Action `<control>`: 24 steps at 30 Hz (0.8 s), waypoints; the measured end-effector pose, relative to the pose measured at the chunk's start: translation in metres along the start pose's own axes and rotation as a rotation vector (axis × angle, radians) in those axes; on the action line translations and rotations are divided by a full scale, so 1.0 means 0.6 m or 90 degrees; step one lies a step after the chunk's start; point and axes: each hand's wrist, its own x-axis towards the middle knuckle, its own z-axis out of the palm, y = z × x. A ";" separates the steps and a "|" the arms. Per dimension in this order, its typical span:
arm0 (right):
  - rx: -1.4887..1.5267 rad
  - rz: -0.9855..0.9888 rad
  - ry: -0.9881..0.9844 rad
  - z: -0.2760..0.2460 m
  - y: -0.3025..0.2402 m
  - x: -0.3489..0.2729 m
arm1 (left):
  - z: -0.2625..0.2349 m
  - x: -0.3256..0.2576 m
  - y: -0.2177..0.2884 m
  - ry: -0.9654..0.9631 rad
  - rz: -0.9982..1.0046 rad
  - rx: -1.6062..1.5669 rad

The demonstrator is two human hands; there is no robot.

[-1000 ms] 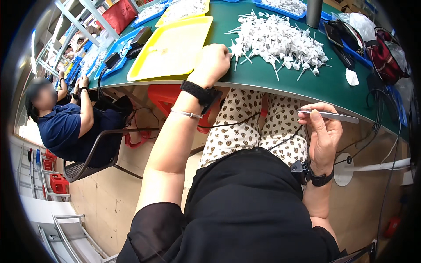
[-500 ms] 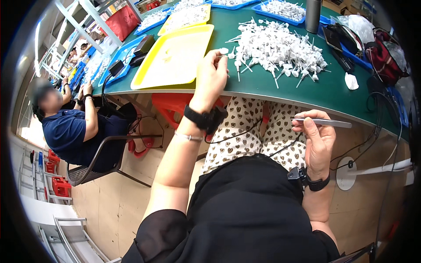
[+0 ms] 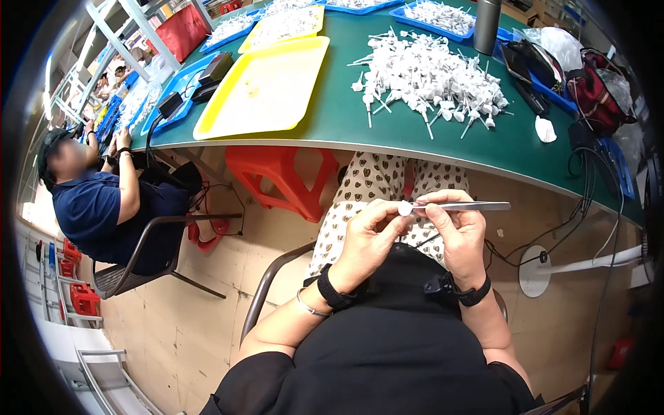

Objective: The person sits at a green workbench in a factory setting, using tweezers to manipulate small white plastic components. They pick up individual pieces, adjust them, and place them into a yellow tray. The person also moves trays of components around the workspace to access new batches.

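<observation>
Above my lap, my left hand (image 3: 370, 238) pinches a small white plastic piece (image 3: 405, 208) with a round head between thumb and fingertips. My right hand (image 3: 456, 235) grips metal tweezers (image 3: 484, 206), whose far end sticks out to the right. The tweezers' tips lie close beside the white piece; fingers hide whether they touch it. Both hands are near each other, below the table's front edge. Beyond them, a heap of similar white pieces with thin grey stems (image 3: 436, 79) lies on the green table (image 3: 346, 117).
A yellow tray (image 3: 207, 128) stands left of the heap. Filled trays line the back, near a dark bottle (image 3: 487, 28). Bags (image 3: 598, 93) and cables crowd the right. Under the table are a red stool (image 3: 263, 166) and a white stand base (image 3: 534, 271). A seated person (image 3: 97, 207) works at left.
My left hand has come down from the near left side of the heap to my lap, holding the white piece. My right hand has moved left with the tweezers, toward it.
</observation>
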 end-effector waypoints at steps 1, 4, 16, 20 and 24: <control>0.002 -0.006 0.011 0.002 0.006 -0.001 | 0.001 -0.002 0.000 0.006 -0.002 -0.009; -0.006 -0.011 0.013 0.007 0.004 -0.005 | -0.007 -0.009 -0.014 0.009 0.047 0.086; -0.110 -0.036 -0.003 0.013 0.007 -0.009 | -0.014 -0.012 -0.024 0.019 0.114 0.125; -0.116 -0.052 -0.001 0.014 0.010 -0.011 | -0.013 -0.012 -0.021 0.006 0.124 0.134; -0.166 -0.065 0.001 0.010 0.014 -0.011 | -0.014 -0.012 -0.023 0.005 0.128 0.142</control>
